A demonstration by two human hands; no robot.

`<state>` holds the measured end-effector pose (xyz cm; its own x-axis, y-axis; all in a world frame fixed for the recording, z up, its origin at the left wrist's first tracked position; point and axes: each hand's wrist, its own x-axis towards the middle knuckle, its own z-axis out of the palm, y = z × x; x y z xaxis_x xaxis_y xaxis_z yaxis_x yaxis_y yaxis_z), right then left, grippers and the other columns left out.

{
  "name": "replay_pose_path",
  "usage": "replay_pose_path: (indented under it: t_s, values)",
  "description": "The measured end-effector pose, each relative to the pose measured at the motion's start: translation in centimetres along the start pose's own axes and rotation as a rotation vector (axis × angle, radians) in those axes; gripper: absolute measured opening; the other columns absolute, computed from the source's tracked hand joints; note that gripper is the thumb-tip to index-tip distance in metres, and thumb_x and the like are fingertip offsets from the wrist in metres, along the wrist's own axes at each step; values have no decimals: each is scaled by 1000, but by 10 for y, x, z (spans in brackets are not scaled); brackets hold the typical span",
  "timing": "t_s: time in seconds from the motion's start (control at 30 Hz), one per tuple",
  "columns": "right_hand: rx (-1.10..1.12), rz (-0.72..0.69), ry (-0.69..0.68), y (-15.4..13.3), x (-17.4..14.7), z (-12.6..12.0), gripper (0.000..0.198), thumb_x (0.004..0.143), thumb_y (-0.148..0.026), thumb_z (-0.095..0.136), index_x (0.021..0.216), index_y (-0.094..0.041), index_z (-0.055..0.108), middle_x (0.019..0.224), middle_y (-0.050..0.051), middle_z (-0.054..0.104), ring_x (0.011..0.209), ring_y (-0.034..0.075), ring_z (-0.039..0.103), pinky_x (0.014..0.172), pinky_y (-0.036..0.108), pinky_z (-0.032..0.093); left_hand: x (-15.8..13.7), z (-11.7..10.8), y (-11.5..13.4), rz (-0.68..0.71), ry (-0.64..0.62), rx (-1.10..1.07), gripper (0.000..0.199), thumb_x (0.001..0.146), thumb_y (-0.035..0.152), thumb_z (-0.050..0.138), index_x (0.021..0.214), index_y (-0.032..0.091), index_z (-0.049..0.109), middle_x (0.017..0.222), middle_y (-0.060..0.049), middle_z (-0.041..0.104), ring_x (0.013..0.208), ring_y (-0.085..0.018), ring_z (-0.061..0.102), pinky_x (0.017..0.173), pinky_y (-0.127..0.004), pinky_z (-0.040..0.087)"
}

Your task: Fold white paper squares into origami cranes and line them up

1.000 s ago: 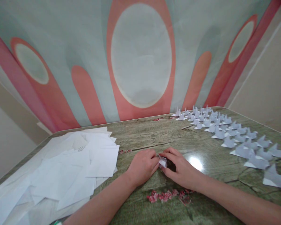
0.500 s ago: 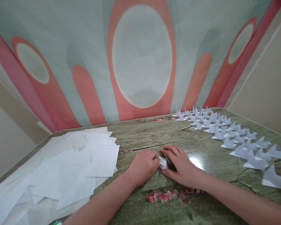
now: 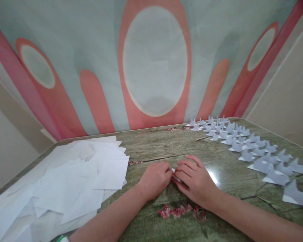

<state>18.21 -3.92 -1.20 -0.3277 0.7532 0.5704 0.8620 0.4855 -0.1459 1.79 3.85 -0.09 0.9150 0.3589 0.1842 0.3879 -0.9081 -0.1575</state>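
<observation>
A small folded piece of white paper (image 3: 176, 177) lies between my two hands near the middle of the table, mostly covered by fingers. My left hand (image 3: 156, 178) is closed, its fingertips pinching the paper's left end. My right hand (image 3: 195, 179) curves over the paper from the right; thumb and fingers close on it, with the index finger raised a little. The paper's exact shape is hidden.
A wide heap of white paper sheets (image 3: 73, 178) covers the table's left side. Several rows of folded white paper birds (image 3: 261, 163) stand along the right. The wood-patterned table (image 3: 151, 144) meets a patterned backdrop (image 3: 155, 122) at its far edge.
My right hand has come in over the folded paper, its fingers closing and hiding more of it. My left hand keeps its pinch in about the same place.
</observation>
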Motion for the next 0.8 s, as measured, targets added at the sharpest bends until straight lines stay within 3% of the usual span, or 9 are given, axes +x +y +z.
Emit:
replay_pose_path:
  t_s: [0.5,0.8]
  values:
    - [-104,-75,-49,-2,-2,5,15,84,-14,49,76,-20,61,73,1,60,80,16,53,101,45,28,0,-2,2,32,-21,-2,18,89,23,46,76,15,55,75,-3,54,71,-18,51,61,-29,39]
    - [-150,-145,-35,-1,-6,6,16,84,-10,48,83,-17,63,76,3,60,80,18,52,98,44,32,-2,-6,5,53,-57,26,12,89,19,45,82,14,54,80,-4,54,76,-19,51,65,-32,41]
